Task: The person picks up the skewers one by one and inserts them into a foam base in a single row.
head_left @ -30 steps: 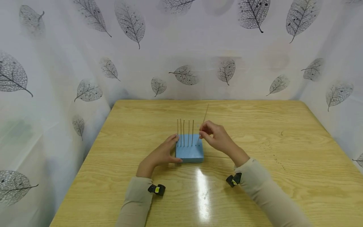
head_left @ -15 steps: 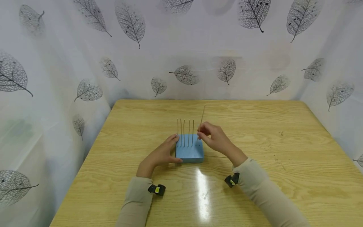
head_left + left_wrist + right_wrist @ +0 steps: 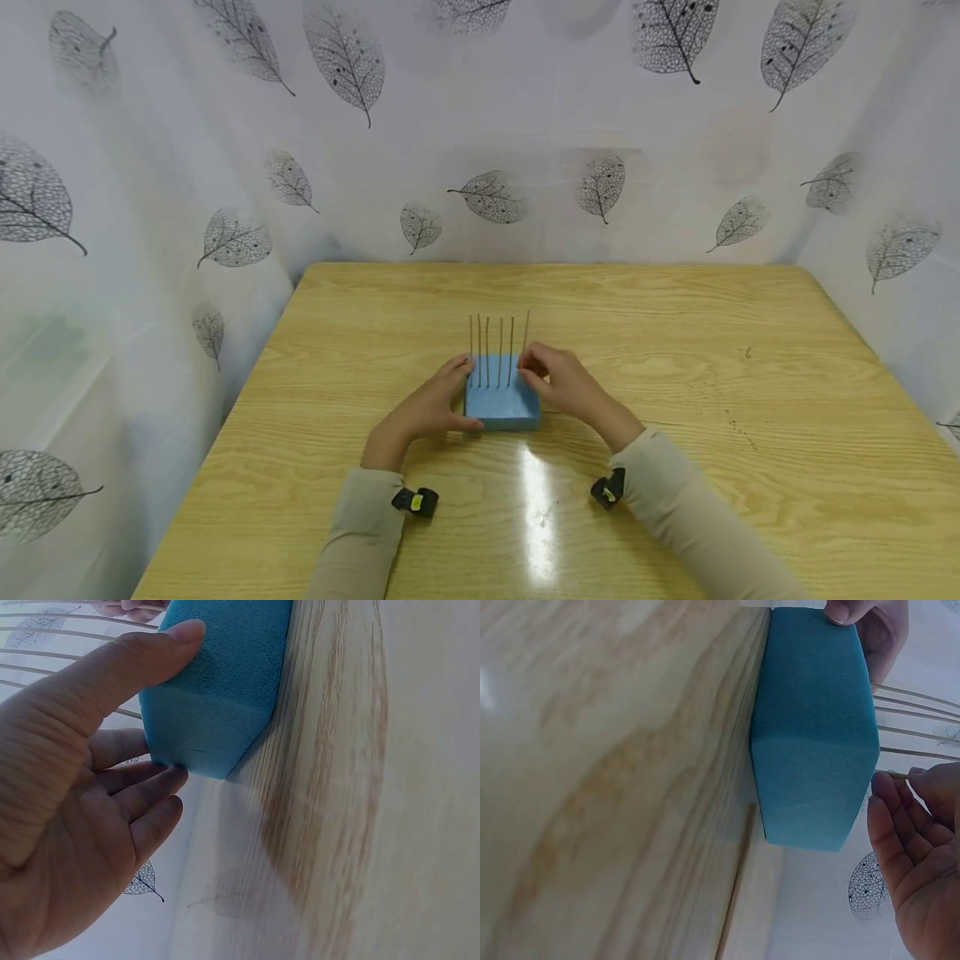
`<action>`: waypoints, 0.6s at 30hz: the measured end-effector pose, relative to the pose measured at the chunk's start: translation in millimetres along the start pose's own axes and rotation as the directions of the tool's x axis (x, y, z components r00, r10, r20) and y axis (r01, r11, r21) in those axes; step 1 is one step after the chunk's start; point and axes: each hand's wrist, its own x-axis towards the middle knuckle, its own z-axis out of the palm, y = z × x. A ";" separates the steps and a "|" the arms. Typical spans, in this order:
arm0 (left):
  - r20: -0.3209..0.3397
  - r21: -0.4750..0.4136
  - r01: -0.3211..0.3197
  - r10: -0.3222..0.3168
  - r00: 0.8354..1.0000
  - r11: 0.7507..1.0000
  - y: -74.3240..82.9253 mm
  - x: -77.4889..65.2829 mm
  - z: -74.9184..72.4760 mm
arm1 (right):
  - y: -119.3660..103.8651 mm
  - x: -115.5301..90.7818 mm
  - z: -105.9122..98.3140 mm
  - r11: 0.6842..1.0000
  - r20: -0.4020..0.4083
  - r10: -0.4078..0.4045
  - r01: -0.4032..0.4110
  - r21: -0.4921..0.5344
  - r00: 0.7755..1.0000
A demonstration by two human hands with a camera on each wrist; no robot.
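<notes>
A light blue foam block point(image 3: 502, 406) sits on the wooden table, with several thin wooden sticks point(image 3: 500, 342) standing in a row in its top. My left hand point(image 3: 427, 407) grips the block's left end. In the left wrist view its thumb lies along the front face, with fingertips at the far edge. Near the right end of the row, my right hand point(image 3: 572, 387) pinches another stick point(image 3: 527, 329) between thumb and forefinger, close above the block's top. That stick stands nearly upright, its lower end covered by the fingers.
One more stick point(image 3: 739, 889) lies on the wooden table point(image 3: 720, 350) just right of the block, mostly covered by the right hand in the head view. White curtains point(image 3: 510, 108) with leaf prints enclose the table's back and sides.
My right hand has moved down and slightly left with its stick. The stick has gone from leaning right to nearly upright, and its top is lower. My left hand has kept its hold.
</notes>
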 end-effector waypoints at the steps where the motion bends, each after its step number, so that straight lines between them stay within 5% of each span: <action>1: 0.000 -0.001 0.001 -0.001 1.000 1.000 0.2 0.0 0.0 | -0.4 -0.6 0.2 1.000 -0.001 0.003 -0.003 -0.003 1.000; 18: -0.004 -0.003 0.008 -0.008 1.000 1.000 2.9 -0.9 1.0 | -1.0 -2.6 -2.6 1.000 0.009 -0.004 0.004 -0.016 1.000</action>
